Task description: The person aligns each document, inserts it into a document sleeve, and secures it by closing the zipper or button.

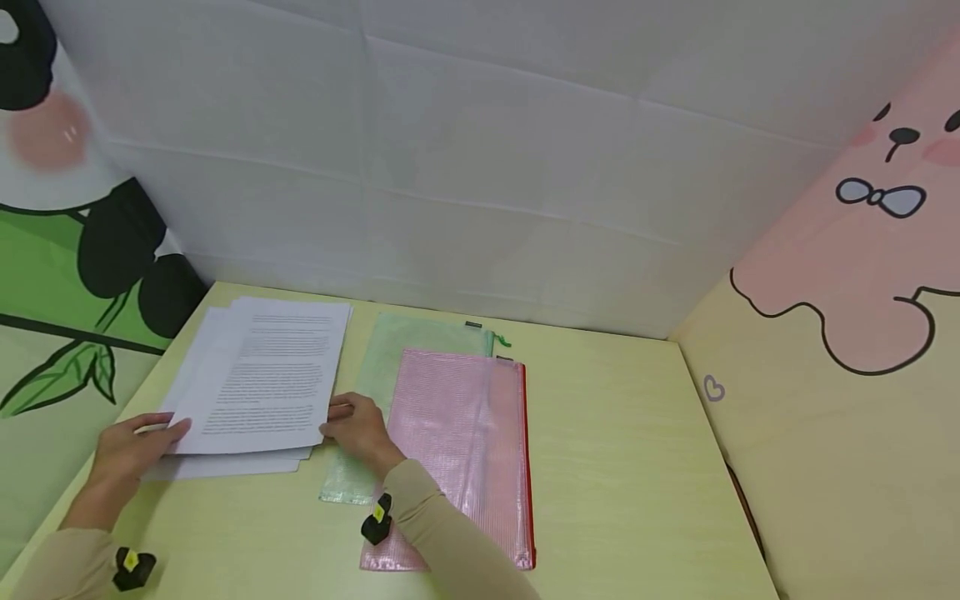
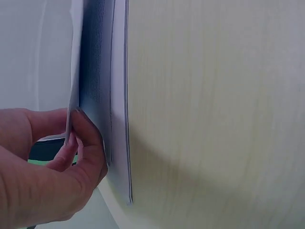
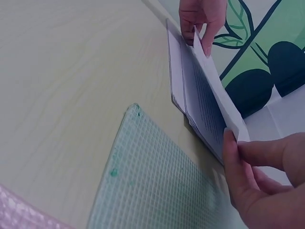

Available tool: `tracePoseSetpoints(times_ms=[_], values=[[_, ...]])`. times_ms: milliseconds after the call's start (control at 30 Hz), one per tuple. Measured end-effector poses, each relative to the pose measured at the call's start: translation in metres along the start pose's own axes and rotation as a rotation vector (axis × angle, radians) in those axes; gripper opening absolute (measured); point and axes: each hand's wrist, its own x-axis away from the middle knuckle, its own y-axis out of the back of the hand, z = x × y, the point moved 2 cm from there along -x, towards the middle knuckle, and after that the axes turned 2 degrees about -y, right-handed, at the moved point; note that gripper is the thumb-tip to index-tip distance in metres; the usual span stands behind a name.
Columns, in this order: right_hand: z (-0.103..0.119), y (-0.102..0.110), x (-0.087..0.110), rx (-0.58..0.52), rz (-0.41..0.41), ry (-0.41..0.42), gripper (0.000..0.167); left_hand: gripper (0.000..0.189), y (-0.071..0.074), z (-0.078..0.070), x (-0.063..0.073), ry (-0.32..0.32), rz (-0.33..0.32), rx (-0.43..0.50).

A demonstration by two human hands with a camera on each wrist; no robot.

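Note:
Printed paper sheets (image 1: 273, 375) lie in a loose stack at the left of the table. My left hand (image 1: 133, 446) pinches the near left corner of the top sheets between thumb and fingers. At their near right corner, my right hand (image 1: 362, 429) pinches the same sheets. In the right wrist view, these upper sheets (image 3: 217, 86) are raised at the near edge, apart from the lower papers (image 3: 177, 71) on the table. A pale green mesh zipper pouch (image 1: 390, 358) lies just right of the papers, partly under a pink mesh zipper pouch (image 1: 450, 425) with a red zipper.
The pale yellow table (image 1: 615, 467) extends to the right of the pouches. A white wall sheet (image 1: 480, 167) stands behind it. Cartoon-printed panels flank both sides, including a pink bear panel (image 1: 862, 275) on the right.

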Motion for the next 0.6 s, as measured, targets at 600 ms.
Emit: tracePoseSetpoints(times_ms=[600], values=[[-0.009, 0.018, 0.004, -0.006, 0.095, 0.004, 0.035, 0.067, 0.003, -0.003, -0.004, -0.089, 0.021, -0.019]])
